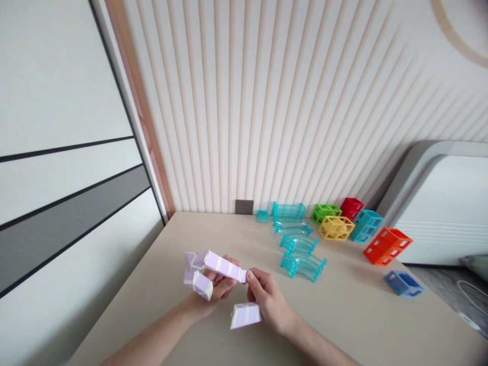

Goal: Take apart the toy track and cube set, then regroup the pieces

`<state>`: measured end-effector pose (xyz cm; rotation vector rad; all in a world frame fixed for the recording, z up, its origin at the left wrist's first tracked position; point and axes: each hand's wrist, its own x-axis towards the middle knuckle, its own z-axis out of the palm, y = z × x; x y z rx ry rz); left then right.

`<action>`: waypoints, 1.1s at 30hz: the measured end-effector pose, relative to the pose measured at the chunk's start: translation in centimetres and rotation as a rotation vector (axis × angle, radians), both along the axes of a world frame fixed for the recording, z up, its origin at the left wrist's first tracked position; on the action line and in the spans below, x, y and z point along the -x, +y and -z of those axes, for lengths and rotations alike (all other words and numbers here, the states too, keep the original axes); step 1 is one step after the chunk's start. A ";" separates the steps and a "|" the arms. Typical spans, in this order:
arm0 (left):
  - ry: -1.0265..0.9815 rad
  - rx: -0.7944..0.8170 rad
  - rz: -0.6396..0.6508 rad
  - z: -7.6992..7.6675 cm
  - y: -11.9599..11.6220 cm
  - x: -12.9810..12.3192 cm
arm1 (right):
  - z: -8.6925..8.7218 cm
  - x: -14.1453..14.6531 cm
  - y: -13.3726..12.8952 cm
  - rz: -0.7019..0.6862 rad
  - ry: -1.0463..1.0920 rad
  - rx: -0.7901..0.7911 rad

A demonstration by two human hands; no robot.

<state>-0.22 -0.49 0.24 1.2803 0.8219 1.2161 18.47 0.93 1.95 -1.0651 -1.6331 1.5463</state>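
A lavender and white snake puzzle (219,263) is held above the table, bent into a hook at its left end. My left hand (223,284) wraps round its middle from below, fingers behind the segments. My right hand (269,297) pinches the right end of the straight stretch between thumb and fingers. Another lavender section (246,315) shows under my right hand; its link to the rest is hidden by that hand.
Several clear teal track pieces (303,265) lie in a column right of my hands. Beyond them stand open-sided blocks: green (326,213), red (351,208), yellow (336,227), teal (366,225), orange (387,246) and blue (404,283). A ribbed wall with a socket (244,207) borders the table (183,229).
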 end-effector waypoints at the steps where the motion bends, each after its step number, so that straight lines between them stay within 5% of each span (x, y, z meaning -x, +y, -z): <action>1: -0.003 -0.019 -0.023 0.2 0.0 0.0 | 0.0 0.0 0.1 -0.022 0.006 0.063; 5: 0.020 -0.139 -0.151 1.4 0.2 0.1 | -0.4 -0.3 0.3 -0.129 0.071 0.331; 9: 0.006 -0.137 -0.173 2.0 0.4 -0.1 | -0.5 -0.3 0.4 -0.142 0.207 0.427; 16: -0.033 0.016 -0.310 0.2 0.5 -0.3 | 0.0 -0.2 0.8 -0.010 0.458 0.540; 23: 0.008 0.064 -0.239 1.0 0.8 0.1 | 0.5 -0.2 0.9 -0.004 0.414 0.498; 33: -0.091 0.143 -0.246 0.0 0.5 -0.5 | -0.3 -0.6 1.2 -0.112 0.163 0.105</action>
